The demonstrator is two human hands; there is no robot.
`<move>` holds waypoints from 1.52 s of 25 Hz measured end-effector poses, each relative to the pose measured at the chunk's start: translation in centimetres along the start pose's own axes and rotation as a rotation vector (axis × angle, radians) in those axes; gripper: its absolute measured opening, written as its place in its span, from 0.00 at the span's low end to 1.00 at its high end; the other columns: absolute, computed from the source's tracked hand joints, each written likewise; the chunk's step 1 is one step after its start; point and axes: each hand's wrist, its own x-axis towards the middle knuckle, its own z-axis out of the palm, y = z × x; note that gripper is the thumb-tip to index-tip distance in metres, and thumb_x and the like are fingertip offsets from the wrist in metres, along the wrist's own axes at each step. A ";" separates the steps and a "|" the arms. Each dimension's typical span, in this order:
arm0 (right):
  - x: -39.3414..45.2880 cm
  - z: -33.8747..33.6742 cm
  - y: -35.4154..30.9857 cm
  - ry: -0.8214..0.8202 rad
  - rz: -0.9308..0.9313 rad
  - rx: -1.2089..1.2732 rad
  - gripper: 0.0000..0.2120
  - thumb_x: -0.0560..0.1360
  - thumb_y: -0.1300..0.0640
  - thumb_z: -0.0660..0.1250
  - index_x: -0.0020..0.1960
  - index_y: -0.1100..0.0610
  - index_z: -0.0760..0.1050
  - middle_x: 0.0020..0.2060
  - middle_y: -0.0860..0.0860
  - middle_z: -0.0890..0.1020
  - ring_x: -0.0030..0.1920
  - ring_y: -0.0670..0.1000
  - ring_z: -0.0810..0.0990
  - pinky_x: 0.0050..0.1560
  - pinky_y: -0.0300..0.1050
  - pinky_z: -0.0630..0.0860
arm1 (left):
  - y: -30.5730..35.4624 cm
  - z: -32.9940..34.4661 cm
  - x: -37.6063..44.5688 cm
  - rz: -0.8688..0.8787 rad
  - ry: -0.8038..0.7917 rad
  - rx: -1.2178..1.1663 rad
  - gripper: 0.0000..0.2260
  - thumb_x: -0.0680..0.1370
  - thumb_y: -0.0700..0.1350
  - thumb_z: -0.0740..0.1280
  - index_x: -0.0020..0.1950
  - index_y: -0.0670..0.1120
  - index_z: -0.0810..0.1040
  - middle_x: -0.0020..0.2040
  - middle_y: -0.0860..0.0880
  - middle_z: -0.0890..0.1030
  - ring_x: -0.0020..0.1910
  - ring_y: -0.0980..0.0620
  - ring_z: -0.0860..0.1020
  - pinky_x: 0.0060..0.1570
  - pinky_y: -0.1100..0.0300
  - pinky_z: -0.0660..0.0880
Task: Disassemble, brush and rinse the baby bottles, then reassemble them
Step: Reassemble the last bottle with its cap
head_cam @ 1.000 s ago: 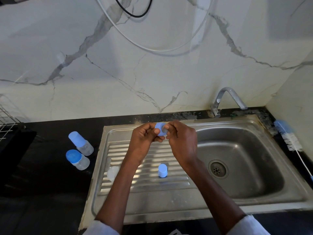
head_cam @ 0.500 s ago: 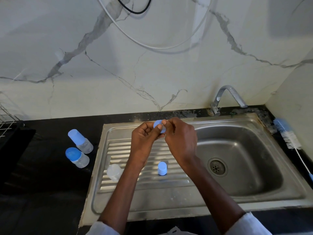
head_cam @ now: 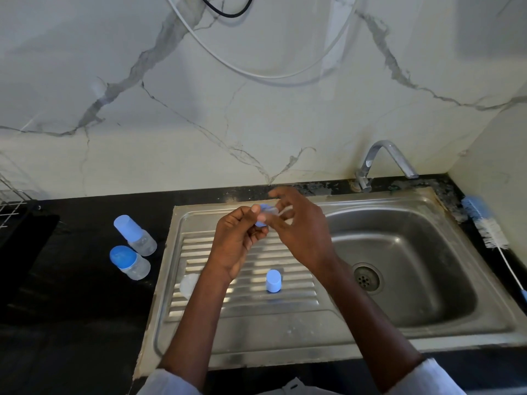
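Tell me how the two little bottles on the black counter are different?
The back bottle wears a pale blue cap, tall and smooth; the front bottle wears a brighter blue one that looks shorter and rounder. The back bottle sits nearer the wall, the front bottle nearer the person. Both have clear bodies, are capped, and sit left of the sink.

No text, label, brand, number or sign can be read anywhere; the two capped baby bottles (head_cam: 134, 246) left of the sink (head_cam: 328, 346) show none.

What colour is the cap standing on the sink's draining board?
Light blue; the cap shows in the head view.
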 end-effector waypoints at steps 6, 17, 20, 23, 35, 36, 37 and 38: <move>0.1 1.1 0.6 0.156 -0.054 0.088 0.07 0.70 0.59 0.79 0.44 0.50 0.85 0.41 0.42 0.83 0.42 0.45 0.82 0.43 0.52 0.80 | -0.2 0.7 0.0 -0.012 -0.008 -0.113 0.17 0.74 0.50 0.76 0.54 0.38 0.82 0.48 0.40 0.82 0.43 0.50 0.80 0.52 0.56 0.80; -0.7 0.9 -0.9 0.256 0.054 0.014 0.10 0.77 0.56 0.66 0.39 0.50 0.81 0.35 0.43 0.83 0.38 0.45 0.81 0.39 0.44 0.77 | 0.6 1.3 -0.1 0.057 -0.062 0.065 0.15 0.78 0.53 0.72 0.52 0.41 0.85 0.43 0.41 0.80 0.37 0.51 0.72 0.36 0.60 0.71; -0.3 0.8 -0.8 0.202 0.209 0.158 0.10 0.79 0.56 0.69 0.40 0.52 0.85 0.36 0.44 0.85 0.41 0.47 0.84 0.44 0.51 0.82 | 0.7 1.0 -0.1 0.036 -0.089 0.041 0.14 0.80 0.51 0.70 0.52 0.40 0.85 0.43 0.44 0.82 0.37 0.52 0.73 0.35 0.61 0.70; -0.3 0.9 -1.1 0.252 0.271 0.161 0.09 0.77 0.53 0.70 0.39 0.49 0.84 0.33 0.42 0.84 0.38 0.44 0.83 0.40 0.43 0.79 | 0.5 1.4 -0.3 0.051 -0.038 0.076 0.16 0.78 0.51 0.73 0.51 0.37 0.82 0.42 0.41 0.81 0.37 0.50 0.73 0.38 0.57 0.72; 0.3 -0.4 -0.6 0.178 0.375 0.241 0.13 0.80 0.51 0.70 0.40 0.57 0.83 0.32 0.52 0.85 0.36 0.53 0.87 0.45 0.57 0.85 | -0.8 2.2 -0.7 0.184 0.002 0.180 0.17 0.77 0.52 0.76 0.56 0.40 0.85 0.50 0.35 0.85 0.48 0.33 0.83 0.54 0.42 0.81; 0.4 -0.5 -0.5 0.146 0.413 0.318 0.13 0.80 0.51 0.71 0.41 0.58 0.83 0.33 0.52 0.86 0.35 0.53 0.87 0.44 0.58 0.86 | -0.9 2.0 -0.6 0.172 0.018 0.181 0.17 0.76 0.53 0.76 0.55 0.40 0.85 0.49 0.35 0.85 0.47 0.32 0.83 0.53 0.42 0.81; 0.4 -0.6 -0.4 0.106 0.422 0.361 0.13 0.79 0.50 0.72 0.42 0.58 0.83 0.33 0.52 0.86 0.34 0.53 0.87 0.42 0.58 0.86 | -0.8 1.9 -0.7 0.157 0.033 0.169 0.16 0.76 0.52 0.77 0.53 0.40 0.85 0.49 0.35 0.85 0.47 0.34 0.83 0.51 0.44 0.82; 0.4 -0.7 -0.3 0.063 0.392 0.354 0.12 0.78 0.48 0.74 0.44 0.57 0.83 0.35 0.51 0.86 0.34 0.52 0.87 0.41 0.58 0.86 | -0.6 1.7 -0.7 0.137 0.045 0.144 0.15 0.76 0.52 0.76 0.51 0.40 0.85 0.48 0.37 0.86 0.46 0.38 0.83 0.48 0.48 0.82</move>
